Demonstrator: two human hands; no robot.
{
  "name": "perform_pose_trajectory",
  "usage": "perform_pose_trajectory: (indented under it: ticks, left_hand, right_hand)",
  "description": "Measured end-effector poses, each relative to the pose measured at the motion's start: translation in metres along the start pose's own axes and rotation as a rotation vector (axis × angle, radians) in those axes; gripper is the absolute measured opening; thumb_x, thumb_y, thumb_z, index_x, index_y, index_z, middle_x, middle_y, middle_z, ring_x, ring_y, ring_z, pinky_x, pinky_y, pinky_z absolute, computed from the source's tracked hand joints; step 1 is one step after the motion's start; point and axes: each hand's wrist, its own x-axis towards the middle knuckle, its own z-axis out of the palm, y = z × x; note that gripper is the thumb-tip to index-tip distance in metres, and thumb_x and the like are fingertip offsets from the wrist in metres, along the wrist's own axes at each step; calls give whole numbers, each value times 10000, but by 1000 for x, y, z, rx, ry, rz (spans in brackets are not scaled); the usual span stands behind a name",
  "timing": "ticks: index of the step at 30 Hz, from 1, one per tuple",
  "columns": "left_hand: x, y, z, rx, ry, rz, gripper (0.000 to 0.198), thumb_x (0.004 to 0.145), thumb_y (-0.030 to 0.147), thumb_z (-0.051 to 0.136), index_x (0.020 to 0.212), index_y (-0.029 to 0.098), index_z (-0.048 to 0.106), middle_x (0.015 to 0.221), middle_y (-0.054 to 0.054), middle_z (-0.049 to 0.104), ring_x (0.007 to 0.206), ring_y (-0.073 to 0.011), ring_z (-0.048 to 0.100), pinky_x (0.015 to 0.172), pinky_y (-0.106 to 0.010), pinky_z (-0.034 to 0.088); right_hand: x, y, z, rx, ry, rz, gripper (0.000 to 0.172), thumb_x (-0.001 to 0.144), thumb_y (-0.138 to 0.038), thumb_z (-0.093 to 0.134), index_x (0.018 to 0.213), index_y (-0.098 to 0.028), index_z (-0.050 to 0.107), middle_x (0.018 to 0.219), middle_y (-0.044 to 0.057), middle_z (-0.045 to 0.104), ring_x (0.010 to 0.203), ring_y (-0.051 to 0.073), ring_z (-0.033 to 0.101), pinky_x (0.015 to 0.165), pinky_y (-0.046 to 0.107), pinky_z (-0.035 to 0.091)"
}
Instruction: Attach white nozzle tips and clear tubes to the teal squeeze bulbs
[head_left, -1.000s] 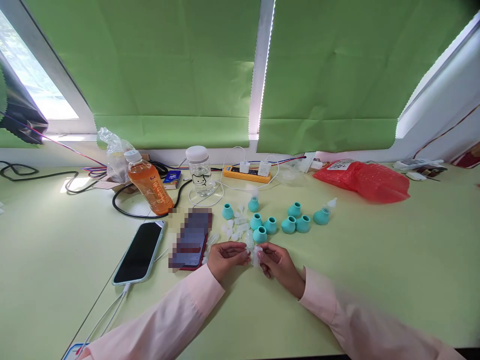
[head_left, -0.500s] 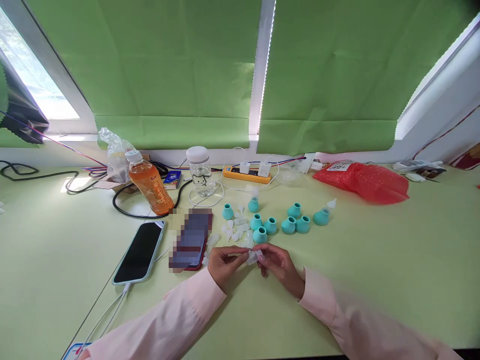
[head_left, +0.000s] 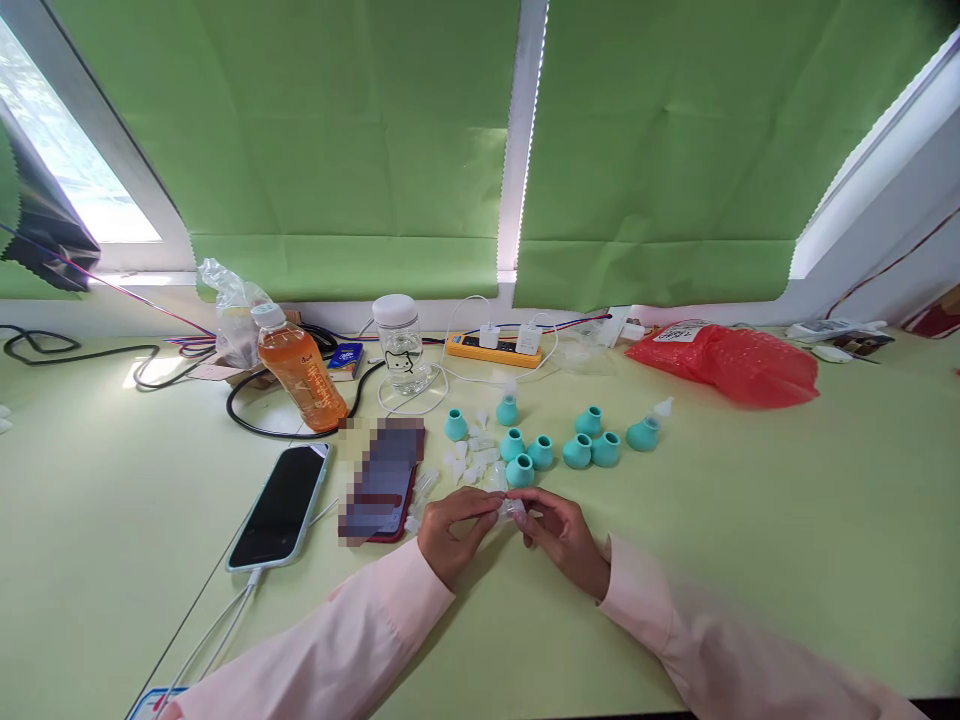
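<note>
1. At the far left I am seeing a dark-screened phone [head_left: 281, 505] lying flat on the pale green worktop [head_left: 787, 520], with a white cable trailing from its near end.
2. Behind it an orange drink bottle [head_left: 300, 375] is standing, and a glass jar [head_left: 400, 345] with a white lid is standing just to the right of that.
3. A second phone [head_left: 382, 480], its screen blurred, is lying beside the first and near the left hand.
4. The left hand [head_left: 450, 525] is resting low over the near middle of the worktop, its fingers [head_left: 480, 505] pinching together on one end of a small clear plastic piece [head_left: 512, 510].
5. That piece is sitting between the two hands, just in front of the teal cups.
6. The right hand [head_left: 562, 530] is meeting it from the other side, its fingers clamping on the same piece.
7. The teal cups [head_left: 577, 450] are sitting in a loose cluster just beyond the hands, with loose clear parts [head_left: 472, 465] scattered at the cluster's left.
8. At the back right a red plastic bag [head_left: 724, 362] is lying crumpled, well apart from the hands.
</note>
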Motion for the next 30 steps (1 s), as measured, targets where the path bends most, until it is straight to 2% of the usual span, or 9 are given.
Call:
perform_pose_trajectory:
  ticks: [5, 8, 10, 12, 14, 18, 21, 25, 30]
  left_hand:
    - [1, -1, 0, 122, 6, 74, 153, 718, 174, 517, 797, 188, 647, 849, -80, 630, 774, -176, 578, 696, -294, 469]
    - [0, -1, 0, 190, 17, 184, 169, 710, 132, 515, 822, 174, 634, 854, -92, 619, 778, -171, 564, 686, -299, 466]
    - [-1, 0, 0, 193, 12, 266, 192, 708, 107, 508, 850, 165, 622, 854, -97, 615, 781, -169, 552, 681, -305, 461]
    - [-2, 1, 0, 161, 6, 288, 190, 707, 108, 508, 854, 158, 618, 850, -99, 613, 777, -170, 550, 678, -311, 459]
    - [-2, 2, 1, 69, -11, 191, 156, 711, 137, 515, 823, 148, 623, 857, -106, 606, 780, -175, 554, 673, -311, 466]
    - [0, 0, 0, -318, -60, -192, 121, 691, 230, 563, 714, 123, 616, 836, -100, 585, 782, -189, 554, 607, -289, 493]
    - [4, -3, -1, -542, -90, -401, 152, 642, 261, 615, 690, 117, 603, 809, -74, 570, 756, -182, 546, 583, -293, 503]
    - [6, -4, -1, -700, -86, -563, 190, 587, 236, 668, 710, 122, 578, 753, -41, 577, 709, -159, 550, 602, -307, 500]
    - [6, -3, -2, -769, -151, -676, 290, 571, 255, 679, 781, 84, 577, 716, -76, 600, 616, -160, 571, 564, -304, 482]
  right_hand:
    - [0, 1, 1, -17, 17, -17, 257, 720, -310, 532, 932, -170, 570, 766, 37, 510, 577, 96, 445, 471, 220, 427]
    - [-1, 1, 1, -35, 27, -15, 267, 719, -323, 529, 930, -164, 573, 758, 39, 515, 579, 100, 452, 473, 222, 432]
    - [-1, 1, 1, -46, 35, -23, 269, 725, -320, 523, 938, -164, 569, 746, 37, 516, 574, 100, 458, 470, 222, 435]
    - [-1, 1, 1, -64, 42, -49, 258, 731, -305, 520, 945, -168, 566, 768, 42, 523, 577, 99, 467, 474, 222, 439]
    - [-2, 1, 2, -93, 47, -92, 236, 734, -277, 523, 944, -179, 566, 831, 52, 527, 605, 103, 484, 493, 223, 446]
    - [-4, 0, 4, -145, 38, -171, 209, 741, -233, 515, 941, -198, 565, 897, 60, 528, 694, 131, 512, 522, 226, 459]
    - [-5, -2, 4, -178, 26, -215, 213, 744, -216, 507, 950, -205, 560, 878, 56, 535, 738, 147, 519, 542, 233, 468]
    - [-6, -5, 3, -245, 16, -282, 216, 741, -188, 504, 948, -206, 563, 861, 51, 536, 774, 160, 522, 583, 250, 475]
    - [-6, -7, 3, -302, 28, -354, 227, 729, -169, 520, 945, -217, 568, 830, 42, 527, 708, 140, 521, 588, 256, 471]
